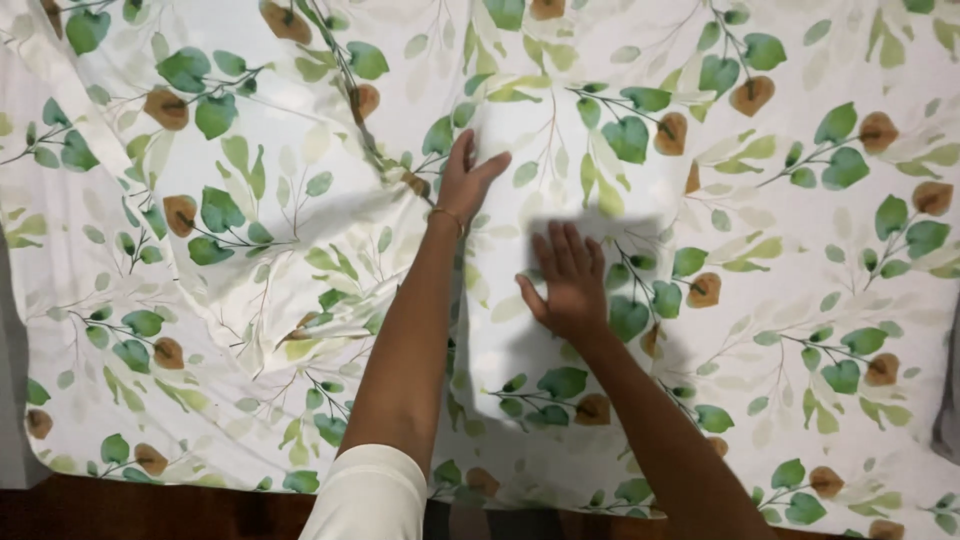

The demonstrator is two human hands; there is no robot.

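Observation:
A white sheet printed with green and brown leaves (800, 250) covers the whole surface below me. On it lies a folded piece of the same cloth (560, 330), a smooth upright rectangle in the middle. My left hand (468, 178) presses flat on that piece's upper left corner, fingers spread, a thin bracelet at the wrist. Flat on the middle of the piece rests my right hand (567, 280), fingers together and pointing away from me. Neither hand grips anything.
Left of the folded piece the cloth (250, 250) is bunched into creases and ridges. The sheet's near edge (200, 482) hangs over a dark brown strip at the bottom. A grey surface (10, 400) shows at the far left edge.

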